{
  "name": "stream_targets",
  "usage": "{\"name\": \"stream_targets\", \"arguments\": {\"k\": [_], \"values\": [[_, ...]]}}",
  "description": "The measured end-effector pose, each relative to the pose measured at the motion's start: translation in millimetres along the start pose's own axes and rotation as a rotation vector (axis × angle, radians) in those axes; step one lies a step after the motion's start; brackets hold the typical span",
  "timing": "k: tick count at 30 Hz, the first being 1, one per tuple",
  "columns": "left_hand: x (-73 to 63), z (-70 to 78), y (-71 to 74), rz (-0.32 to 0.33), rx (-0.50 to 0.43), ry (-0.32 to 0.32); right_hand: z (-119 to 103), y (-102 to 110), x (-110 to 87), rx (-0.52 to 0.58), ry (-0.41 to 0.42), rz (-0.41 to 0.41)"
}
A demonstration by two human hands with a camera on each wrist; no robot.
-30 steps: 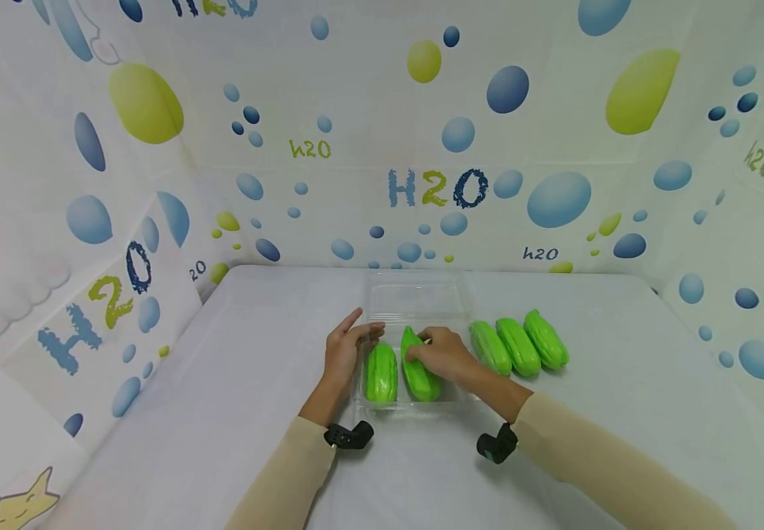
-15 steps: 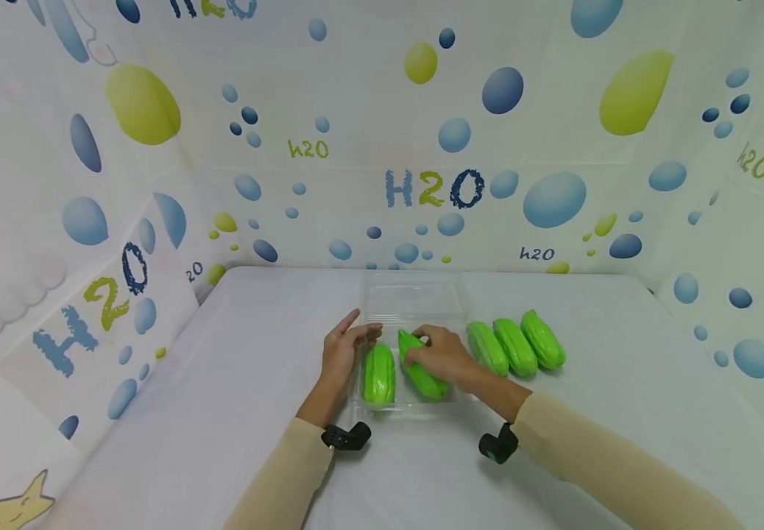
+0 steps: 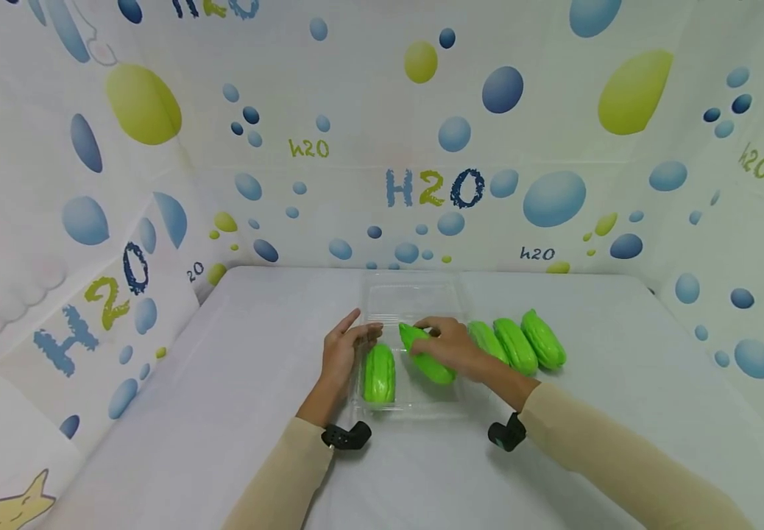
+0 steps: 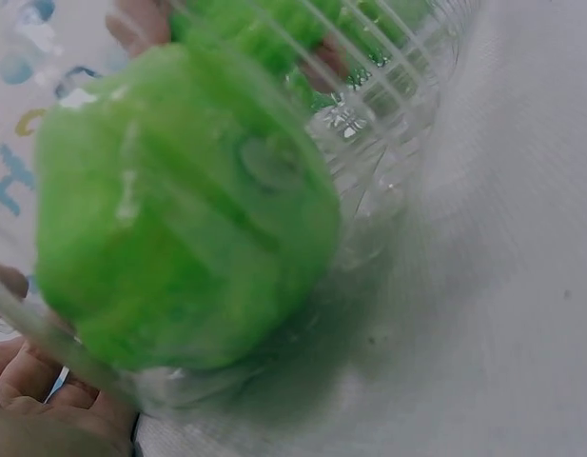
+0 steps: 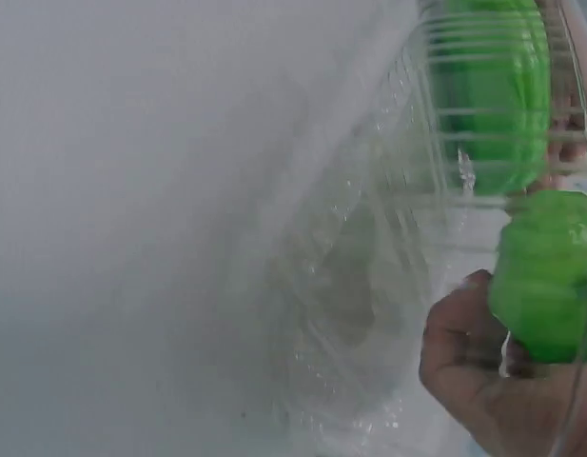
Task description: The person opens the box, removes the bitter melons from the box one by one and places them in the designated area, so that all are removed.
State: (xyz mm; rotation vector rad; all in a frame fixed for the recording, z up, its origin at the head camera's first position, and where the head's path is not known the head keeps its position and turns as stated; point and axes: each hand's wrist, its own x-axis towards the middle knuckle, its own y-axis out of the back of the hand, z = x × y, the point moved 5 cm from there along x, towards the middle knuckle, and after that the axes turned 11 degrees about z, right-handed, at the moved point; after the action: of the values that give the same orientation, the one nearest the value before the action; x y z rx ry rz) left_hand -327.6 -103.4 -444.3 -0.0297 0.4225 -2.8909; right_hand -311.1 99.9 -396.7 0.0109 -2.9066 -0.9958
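Note:
A hinged clear plastic box (image 3: 415, 397) lies open before me. At its left side lies a green ridged gourd (image 3: 379, 375), large through the clear wall in the left wrist view. My right hand (image 3: 451, 344) pinches a second green gourd (image 3: 433, 366) between thumb and fingers, holding it at a slant over the box's right part. In the right wrist view, the curled fingers (image 5: 459, 347) hug the held gourd (image 5: 548, 281). My left hand (image 3: 340, 355) rests along the box's left wall, fingers extended at its back corner and holding no gourd.
Right of the box, several more green gourds (image 3: 517, 346) lie side by side on the white cloth-covered table (image 3: 269, 324). The box's clear lid (image 3: 414, 296) is folded back behind it. A patterned backdrop (image 3: 349, 191) stands along the table's far edge.
The right hand has raised the gourd from the box floor and swung its near end to the right, making it more slanted. The left hand has kept its place at the box.

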Motion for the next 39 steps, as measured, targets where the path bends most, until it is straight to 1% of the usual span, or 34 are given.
{"name": "stream_targets", "arguments": {"k": [3,7,11,15,17,21,24,29,32,36,39], "values": [[-0.4,0.5,-0.1,-0.001,-0.001,0.001,-1.4,4.7,2.2,0.020,0.020,-0.001],[-1.3,1.2,0.5,0.000,-0.007,0.003,-3.6,9.1,4.6,0.006,0.043,-0.004],[-2.1,1.7,0.5,-0.005,0.006,-0.001,-4.6,12.9,5.4,-0.017,0.048,0.006],[-2.6,1.6,0.4,-0.009,0.014,-0.004,-4.0,17.1,6.1,-0.008,0.051,0.015],[-2.4,1.3,0.7,-0.010,0.012,-0.004,-3.3,19.1,6.9,0.005,0.059,0.019],[-1.7,0.7,1.0,-0.012,0.011,-0.006,-1.5,23.5,7.9,0.079,0.052,0.026],[-1.4,0.7,0.9,-0.016,0.010,-0.006,-1.5,27.6,7.4,0.123,0.052,0.047],[-2.2,1.3,1.2,-0.018,0.006,-0.002,-3.4,34.3,6.7,0.094,0.098,0.089],[-2.8,1.3,1.6,-0.017,0.011,-0.004,-4.0,37.6,6.7,0.070,0.127,0.100],[-3.0,1.6,2.0,-0.016,0.016,-0.007,-3.1,43.9,9.2,0.035,0.191,0.113],[-2.4,1.9,2.2,-0.016,0.023,-0.012,-1.9,50.3,13.6,-0.003,0.250,0.148]]}}
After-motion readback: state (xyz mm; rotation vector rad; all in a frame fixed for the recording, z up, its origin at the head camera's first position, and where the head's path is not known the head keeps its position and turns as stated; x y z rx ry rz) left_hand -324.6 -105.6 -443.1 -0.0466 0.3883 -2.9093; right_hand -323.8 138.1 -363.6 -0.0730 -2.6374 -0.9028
